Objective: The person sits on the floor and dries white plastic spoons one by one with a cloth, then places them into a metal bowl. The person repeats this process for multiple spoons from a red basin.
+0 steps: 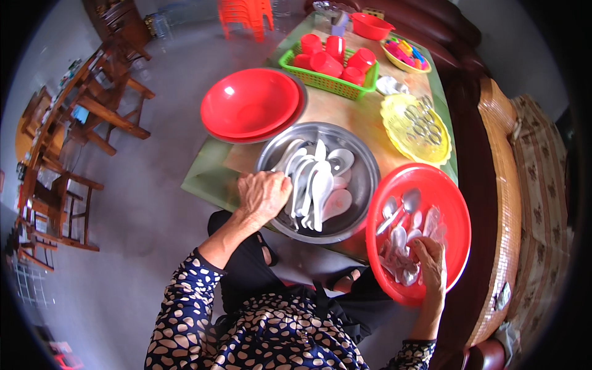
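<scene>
A steel basin [365,206] at the table's near edge holds a pile of white spoons [320,185] with several lying loose beside it. My left hand [264,196] is closed over the basin's left rim, its fingertips curled inside next to the spoon handles. To the right, a red basin [456,259] overhangs the table edge. Inside it are metal spoons [410,200] and a heap of clear and whitish spoons [401,262]. My right hand [428,262] reaches into this basin, fingers bent together at the heap; what they pinch is hidden.
Stacked red basins [250,103] stand at the left table edge. Behind are a green basket [327,84] of red cups, a yellow tray [401,139] with small glass-like items, and a yellow bowl [404,63] of colourful pieces. A dark sofa [468,123] flanks the right side.
</scene>
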A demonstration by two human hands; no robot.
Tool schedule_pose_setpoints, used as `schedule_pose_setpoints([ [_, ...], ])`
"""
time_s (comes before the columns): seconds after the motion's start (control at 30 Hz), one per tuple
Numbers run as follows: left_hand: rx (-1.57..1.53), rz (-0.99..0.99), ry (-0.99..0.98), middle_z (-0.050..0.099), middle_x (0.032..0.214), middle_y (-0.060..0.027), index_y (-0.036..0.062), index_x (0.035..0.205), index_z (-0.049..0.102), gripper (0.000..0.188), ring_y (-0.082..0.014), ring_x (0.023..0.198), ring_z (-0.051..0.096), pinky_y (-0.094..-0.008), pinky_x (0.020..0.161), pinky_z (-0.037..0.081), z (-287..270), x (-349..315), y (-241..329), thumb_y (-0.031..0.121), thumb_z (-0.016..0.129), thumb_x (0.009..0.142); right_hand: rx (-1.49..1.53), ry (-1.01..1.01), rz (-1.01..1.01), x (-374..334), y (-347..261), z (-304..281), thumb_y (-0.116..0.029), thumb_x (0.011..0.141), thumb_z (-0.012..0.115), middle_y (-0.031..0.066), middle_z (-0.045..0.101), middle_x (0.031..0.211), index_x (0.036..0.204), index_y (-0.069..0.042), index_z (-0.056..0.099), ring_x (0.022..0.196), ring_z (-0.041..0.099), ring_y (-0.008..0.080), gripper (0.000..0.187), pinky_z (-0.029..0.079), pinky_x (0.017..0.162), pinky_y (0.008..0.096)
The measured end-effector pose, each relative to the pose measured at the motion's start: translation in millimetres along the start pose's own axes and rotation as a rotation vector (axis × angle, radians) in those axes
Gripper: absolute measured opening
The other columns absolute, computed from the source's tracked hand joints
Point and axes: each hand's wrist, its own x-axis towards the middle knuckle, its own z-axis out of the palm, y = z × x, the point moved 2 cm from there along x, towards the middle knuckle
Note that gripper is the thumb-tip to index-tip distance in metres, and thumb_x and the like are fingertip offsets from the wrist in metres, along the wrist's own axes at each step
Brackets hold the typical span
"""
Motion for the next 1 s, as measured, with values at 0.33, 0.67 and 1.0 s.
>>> schedule_pose_setpoints([
  [0.33, 0.047, -0.040, 0.010, 0.060, 0.062, -0.0159, 0.0066, 0.063, 0.056, 0.043, -0.0391, 0.061, 0.059, -0.0479, 0.054, 0.044, -10, 6, 4, 0.045, 0.056, 0.083, -0.729, -0.090, -0.414, -16, 6, 6, -0.016, 0.075, 0.064, 0.0140, 0.057, 0.095, 0.102, -0.010, 0.064, 0.090, 0.056, 0.0302, 0.028, 0.047, 0.077, 0.0384],
  [0.67, -0.274, 0.474, 0.111, 0.059, 0.067, -0.0059, 0.0076, 0.067, 0.055, 0.020, -0.0245, 0.062, 0.056, -0.0368, 0.057, 0.044, -24, 2, 116, 0.016, 0.072, 0.070, -0.621, 0.170, -0.223, -23, 36, -56, -0.005, 0.067, 0.055, 0.0171, 0.057, 0.079, 0.090, -0.005, 0.063, 0.078, 0.058, 0.0345, 0.024, 0.047, 0.071, 0.0423],
  [1.0, -0.605, 0.572, -0.557, 0.061, 0.085, -0.0244, -0.0039, 0.090, 0.055, 0.018, -0.0405, 0.083, 0.059, -0.0446, 0.074, 0.047, 71, -6, 244, 0.010, 0.048, 0.081, -0.879, 0.432, -0.371, 37, 35, -43, -0.010, 0.073, 0.058, 0.0169, 0.050, 0.094, 0.087, -0.002, 0.060, 0.087, 0.052, 0.0326, 0.017, 0.051, 0.067, 0.0400],
])
